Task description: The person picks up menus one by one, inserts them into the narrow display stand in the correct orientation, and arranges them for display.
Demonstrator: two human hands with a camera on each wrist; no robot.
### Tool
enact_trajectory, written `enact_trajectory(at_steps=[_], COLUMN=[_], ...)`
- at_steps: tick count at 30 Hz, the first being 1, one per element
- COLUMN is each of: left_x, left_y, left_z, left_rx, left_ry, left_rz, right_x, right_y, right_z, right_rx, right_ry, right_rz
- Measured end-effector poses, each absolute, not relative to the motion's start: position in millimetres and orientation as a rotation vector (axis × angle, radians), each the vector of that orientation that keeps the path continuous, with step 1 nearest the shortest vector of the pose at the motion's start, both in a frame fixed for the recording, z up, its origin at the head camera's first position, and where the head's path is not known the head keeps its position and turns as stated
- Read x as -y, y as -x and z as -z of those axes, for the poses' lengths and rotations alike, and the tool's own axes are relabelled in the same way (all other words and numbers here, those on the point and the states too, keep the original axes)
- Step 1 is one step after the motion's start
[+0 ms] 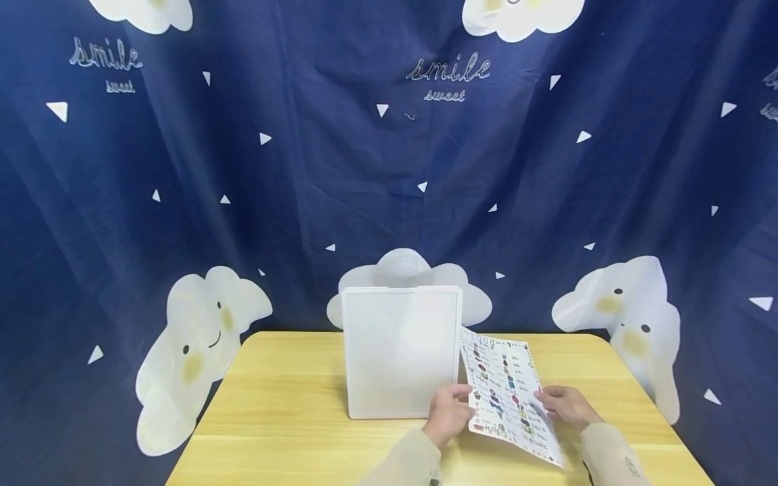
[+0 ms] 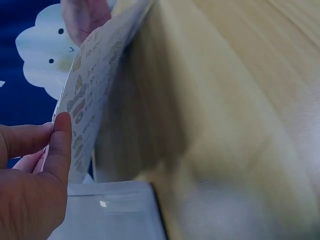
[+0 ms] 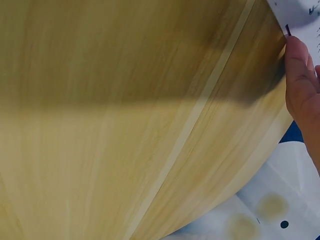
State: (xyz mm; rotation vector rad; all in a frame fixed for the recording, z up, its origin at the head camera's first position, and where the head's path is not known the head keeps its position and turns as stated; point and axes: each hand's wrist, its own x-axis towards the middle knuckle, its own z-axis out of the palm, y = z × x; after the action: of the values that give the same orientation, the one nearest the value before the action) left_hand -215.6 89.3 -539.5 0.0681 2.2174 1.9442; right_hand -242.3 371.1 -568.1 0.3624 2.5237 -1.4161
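Head view: white rectangular printed paper sheet (image 1: 507,397)
Left hand (image 1: 448,410), right hand (image 1: 570,406): pinching opposite edges
Sheet: apparently being adjusted; next needs even support

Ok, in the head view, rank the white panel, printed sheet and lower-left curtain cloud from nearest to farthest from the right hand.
1. Printed sheet: held by the right hand.
2. White panel: leftward, mid-view.
3. Lower-left cloud: far left, on the curtain.

Navy cloud-print curtain (image 1: 346,155), wood-grain table (image 1: 286,405)
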Motion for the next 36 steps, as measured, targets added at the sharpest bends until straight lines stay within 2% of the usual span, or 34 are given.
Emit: enact_trajectory(at_steps=[7,17,26,36], left_x=[-84.2,-77.7,-71.1,-65.5], left_y=[221.6,225.2,231.1,236.9], left_z=[527.5,505.7,485.5,469.4], left_rx=[-2.226,-2.240,-2.233,-2.157], left_ry=[-0.197,-0.242,-0.275,-0.291], left_rz=[-1.976,-1.981,-1.980,-2.049], right_x=[-363.0,-355.9,-357.3,-350.8], right_y=[244.1,244.6,236.6,241.6], right_z=[572.2,572.8,572.0,570.8], right_rx=[-2.494,-2.487,-2.194,-1.842], right_ry=[-0.334,-0.299,0.035,0.214], right_rz=[1.503,1.488,1.702,1.768])
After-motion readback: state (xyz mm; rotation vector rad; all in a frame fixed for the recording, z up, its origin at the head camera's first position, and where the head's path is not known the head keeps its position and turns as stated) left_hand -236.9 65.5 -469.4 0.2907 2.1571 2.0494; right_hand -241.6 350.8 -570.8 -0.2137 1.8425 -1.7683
